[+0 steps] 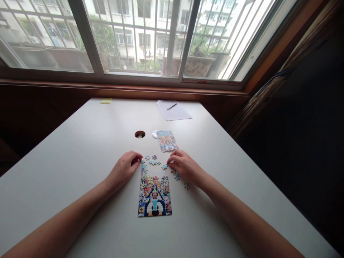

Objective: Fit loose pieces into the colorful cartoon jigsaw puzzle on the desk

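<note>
A small colourful jigsaw puzzle (154, 195), mostly put together, lies on the white table (80, 161) in front of me. Loose pieces (154, 162) are scattered just beyond its top edge and to its right. My left hand (125, 168) rests at the puzzle's upper left corner, fingers curled, fingertips touching a small piece. My right hand (184, 165) is curled at the upper right, pinching a light blue piece (164, 167) on the table.
A printed reference picture (167, 140) lies beyond the pieces, over a round metal cap (154, 134). A cable hole (139, 134) is to its left. Paper with a pen (173, 109) and yellow sticky notes (105, 101) sit near the far edge, under the window.
</note>
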The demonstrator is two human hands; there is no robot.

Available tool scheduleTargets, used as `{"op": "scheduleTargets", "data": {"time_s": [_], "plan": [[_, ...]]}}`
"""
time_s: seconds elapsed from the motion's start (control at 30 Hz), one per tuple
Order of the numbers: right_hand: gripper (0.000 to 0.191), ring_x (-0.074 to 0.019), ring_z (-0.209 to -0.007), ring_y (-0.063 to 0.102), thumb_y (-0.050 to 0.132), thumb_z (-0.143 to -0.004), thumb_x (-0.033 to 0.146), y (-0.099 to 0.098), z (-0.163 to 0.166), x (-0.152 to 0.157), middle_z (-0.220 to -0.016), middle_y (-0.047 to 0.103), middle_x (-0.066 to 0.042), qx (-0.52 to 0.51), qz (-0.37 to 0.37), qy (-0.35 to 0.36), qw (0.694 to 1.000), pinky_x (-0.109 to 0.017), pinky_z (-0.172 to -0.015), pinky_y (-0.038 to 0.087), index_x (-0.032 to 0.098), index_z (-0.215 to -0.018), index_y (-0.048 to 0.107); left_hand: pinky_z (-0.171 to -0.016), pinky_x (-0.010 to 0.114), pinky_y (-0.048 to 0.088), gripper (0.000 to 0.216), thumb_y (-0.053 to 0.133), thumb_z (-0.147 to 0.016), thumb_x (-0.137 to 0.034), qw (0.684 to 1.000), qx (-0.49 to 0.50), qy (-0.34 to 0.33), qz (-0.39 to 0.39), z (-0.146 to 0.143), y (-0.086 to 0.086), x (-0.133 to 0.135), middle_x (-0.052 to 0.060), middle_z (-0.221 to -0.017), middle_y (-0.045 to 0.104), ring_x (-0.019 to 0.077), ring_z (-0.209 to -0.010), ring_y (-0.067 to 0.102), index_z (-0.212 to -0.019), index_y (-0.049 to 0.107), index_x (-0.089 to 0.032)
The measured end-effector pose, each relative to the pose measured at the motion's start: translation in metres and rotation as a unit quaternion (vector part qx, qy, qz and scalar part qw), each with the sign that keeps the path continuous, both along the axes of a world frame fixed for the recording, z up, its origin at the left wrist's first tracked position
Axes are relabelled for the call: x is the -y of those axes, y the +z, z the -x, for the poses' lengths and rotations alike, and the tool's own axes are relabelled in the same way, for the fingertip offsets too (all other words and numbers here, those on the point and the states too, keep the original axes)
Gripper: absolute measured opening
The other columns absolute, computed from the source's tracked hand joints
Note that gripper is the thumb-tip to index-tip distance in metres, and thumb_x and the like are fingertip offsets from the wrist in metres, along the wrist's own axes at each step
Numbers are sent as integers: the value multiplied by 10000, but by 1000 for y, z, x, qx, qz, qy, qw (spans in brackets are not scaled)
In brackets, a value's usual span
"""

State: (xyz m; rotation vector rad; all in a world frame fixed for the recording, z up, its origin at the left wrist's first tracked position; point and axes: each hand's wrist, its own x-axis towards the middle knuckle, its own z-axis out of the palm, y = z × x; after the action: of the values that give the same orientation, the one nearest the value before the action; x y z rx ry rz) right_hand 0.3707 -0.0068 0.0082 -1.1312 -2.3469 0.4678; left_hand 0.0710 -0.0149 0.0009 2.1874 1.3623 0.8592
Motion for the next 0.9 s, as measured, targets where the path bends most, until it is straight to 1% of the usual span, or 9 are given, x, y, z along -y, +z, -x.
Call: {"op": "scheduleTargets", "data": {"time_s": [0.27, 0.6, 0.9], "plan": [[115, -211, -975, 625, 630, -938, 177, -2, -2, -1, -1033, 651, -75, -19, -1, 16, 1000, -376, -920, 518, 229, -959, 730, -825, 362, 539, 165, 529, -908, -190, 1000, 4, 0, -3, 0, 0, -1, 58, -996, 679, 208, -913, 633, -1005, 662, -208], [106, -191, -932, 621, 639, -929, 168, -1, -5, -3, -1008, 635, -59, -40, 35, 21, 998, -339, -877, 517, 224, -963, 723, -834, 346, 536, 165, 525, -913, -187, 1000, 7, 0, 4, 0, 0, -1, 49, -998, 677, 201, -917, 641, -1006, 660, -212], [116, -174, -883, 631, 649, -914, 194, -5, -8, -7, -1024, 620, -51, -57, 102, 14, 993, -304, -804, 530, 228, -998, 721, -841, 341, 541, 171, 519, -918, -184, 1000, 15, 0, 6, 0, -1, -1, 46, -1009, 679, 199, -922, 644, -1012, 657, -220]]}}
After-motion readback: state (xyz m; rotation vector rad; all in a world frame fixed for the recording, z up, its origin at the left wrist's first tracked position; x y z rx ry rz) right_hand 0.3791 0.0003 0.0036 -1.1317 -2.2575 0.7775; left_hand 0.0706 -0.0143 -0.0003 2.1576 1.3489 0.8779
